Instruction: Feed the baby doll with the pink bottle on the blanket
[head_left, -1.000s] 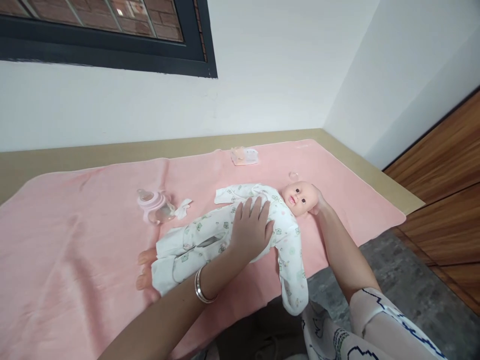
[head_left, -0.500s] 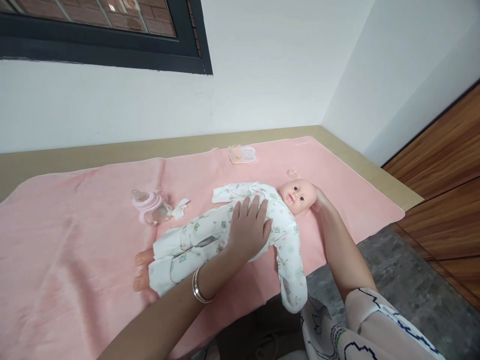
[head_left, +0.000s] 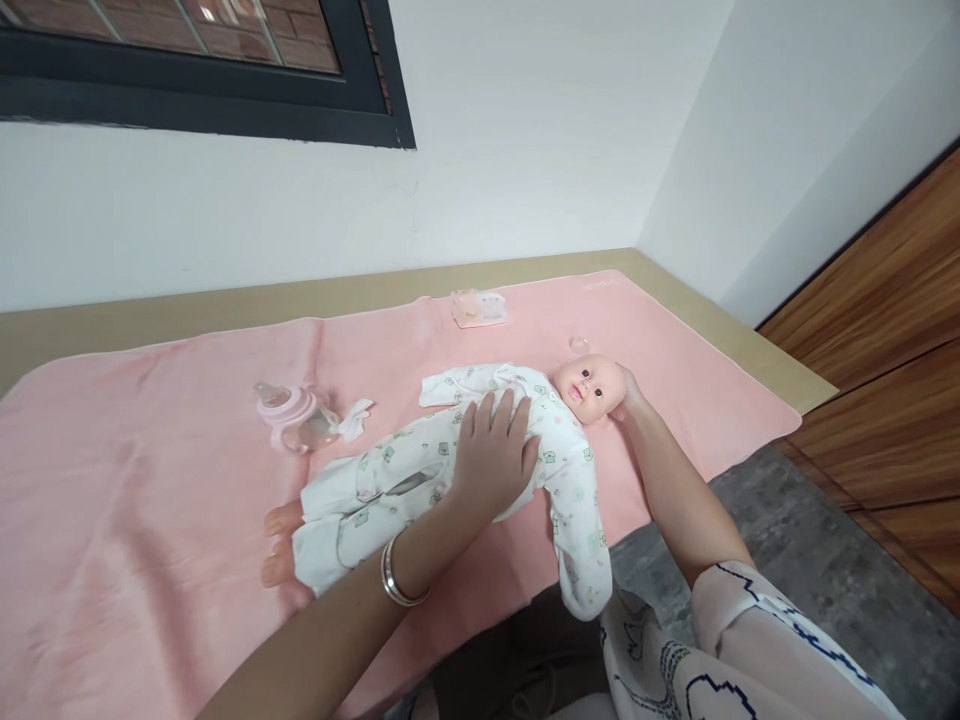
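Note:
A baby doll [head_left: 559, 452] in a white printed sleepsuit lies on its back on a pink mat [head_left: 202, 480], head to the right and bare feet to the left. Across its chest rests my left hand [head_left: 491, 445], flat with the fingers spread a little. My right hand [head_left: 630, 395] cups the back and side of the doll's head, its fingers mostly hidden behind it. Left of the doll lies a pink baby bottle [head_left: 296, 415] on its side, a small white cloth piece [head_left: 355, 420] touching its base.
Near the mat's back edge sits a small clear package [head_left: 478, 308]. A small clear item [head_left: 579, 345] lies just beyond the doll's head. The wooden tabletop [head_left: 360, 295] meets a white wall under a dark window frame [head_left: 225, 110]. Wood-grain panels [head_left: 885, 370] stand at right.
The view has shifted slightly, so everything sits a little further left. Both hands keep their places on the doll's chest and head.

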